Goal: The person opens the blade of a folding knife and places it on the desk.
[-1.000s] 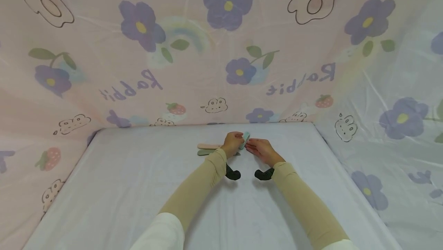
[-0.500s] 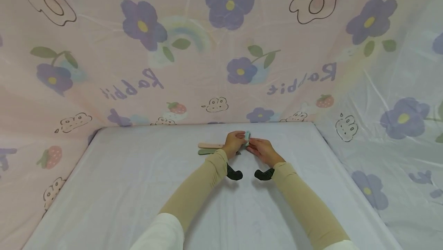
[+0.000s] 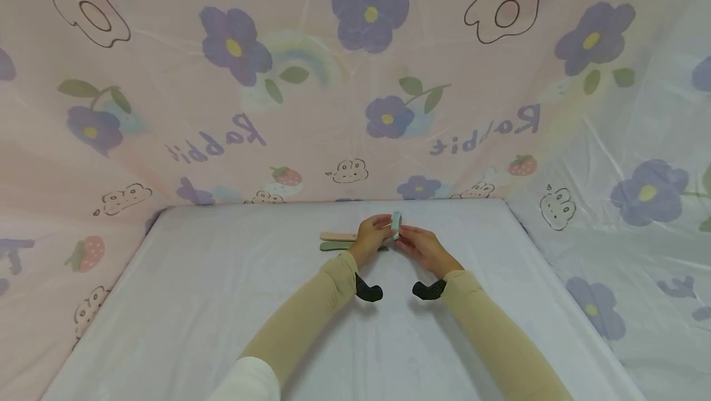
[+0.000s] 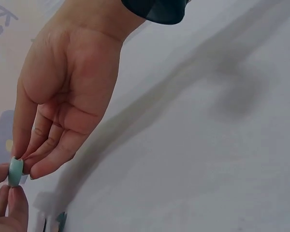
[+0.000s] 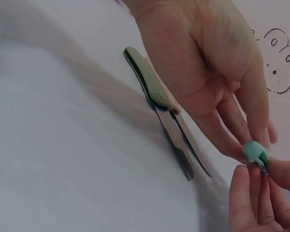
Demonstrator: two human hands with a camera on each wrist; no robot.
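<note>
A mint-green folding knife (image 3: 396, 223) stands nearly upright between the hands above the far part of the table, with no blade showing. The left hand (image 3: 371, 239) pinches it from the left between thumb and fingertips. From the other side the right hand (image 3: 426, 248) pinches it too. In the right wrist view the knife (image 5: 255, 151) is seen end-on, with a dark green slot. Beneath the left hand lie two unfolded folding knives, one with a sage-green handle (image 5: 147, 79), one with a pink handle (image 3: 336, 237). Their blades (image 5: 174, 137) point toward the right side of the table.
A white sheet covers the table (image 3: 222, 302). A patterned curtain (image 3: 311, 129) with flowers and rabbits hangs behind its far edge and along the sides. Black curved pieces (image 3: 369, 292) stick out inward at both wrists.
The mint-green knife has turned from tilted to nearly upright. The right fingers have closed in on it. Both forearms have drawn slightly back, and the head view has shifted a little.
</note>
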